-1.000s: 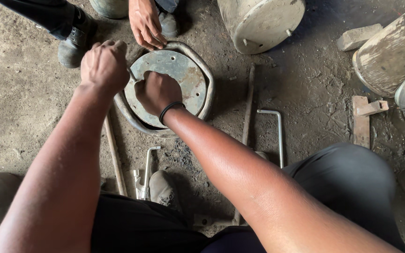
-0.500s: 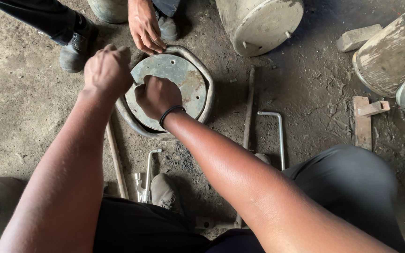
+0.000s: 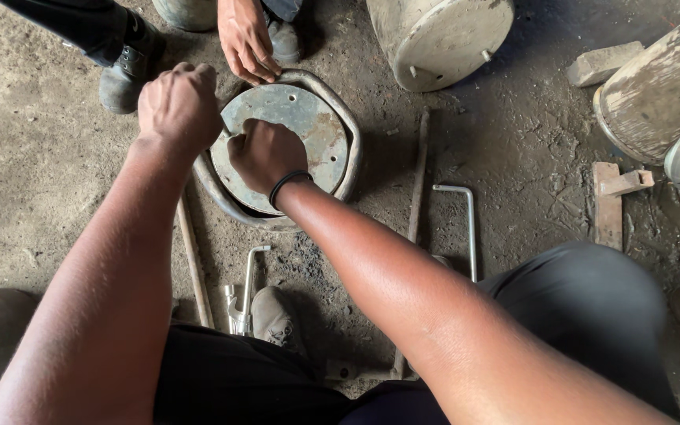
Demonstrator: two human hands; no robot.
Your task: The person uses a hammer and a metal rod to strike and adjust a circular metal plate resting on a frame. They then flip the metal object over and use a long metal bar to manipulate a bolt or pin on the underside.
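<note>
A round rusty metal disc [image 3: 308, 130] lies on the dirt floor inside a bent grey metal band [image 3: 352, 149]. My right hand [image 3: 265, 153] is closed in a fist, and it rests on the disc's near left part. My left hand [image 3: 179, 106] is also a closed fist, held just above the band's left edge; whether it grips anything is hidden. Another person's hand [image 3: 245, 39] reaches in from the top and touches the band's far rim.
The other person's boots [image 3: 123, 67] stand at the top left. A pale metal drum [image 3: 442, 39] lies behind the disc. Buckets [image 3: 655, 94], a brick [image 3: 600, 63] and wood scraps [image 3: 607, 205] are at the right. Rods [image 3: 419, 173], an L-shaped bar [image 3: 470, 228], a chrome tool [image 3: 245, 299] and my shoe [image 3: 273, 315] lie near.
My left fist dipped slightly toward the band and has come back up a little. My right fist and the other person's hand have stayed in place.
</note>
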